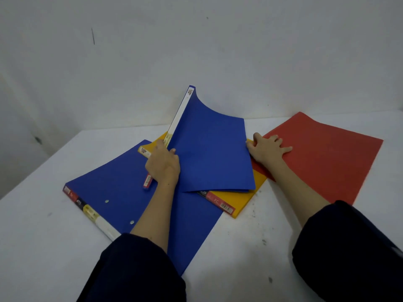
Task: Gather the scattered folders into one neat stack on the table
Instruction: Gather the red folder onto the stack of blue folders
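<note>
The left hand (162, 165) pinches the white-labelled spine edge of a thin blue plastic folder (209, 149), holding it tilted up with its cover bowed. Beneath it lies a flat yellow plastic folder (234, 197), which overlaps a second blue folder (117, 184) (two rivets visible near its spine) lying nearer the person on the white tabletop (250, 247). The right hand (267, 149), fingers spread, presses flat on a red plastic folder (327, 155) lying right of the yellow folder.

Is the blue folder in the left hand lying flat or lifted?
Lifted. The left hand grips the blue folder by its spine, which tilts up off the yellow folder.
</note>
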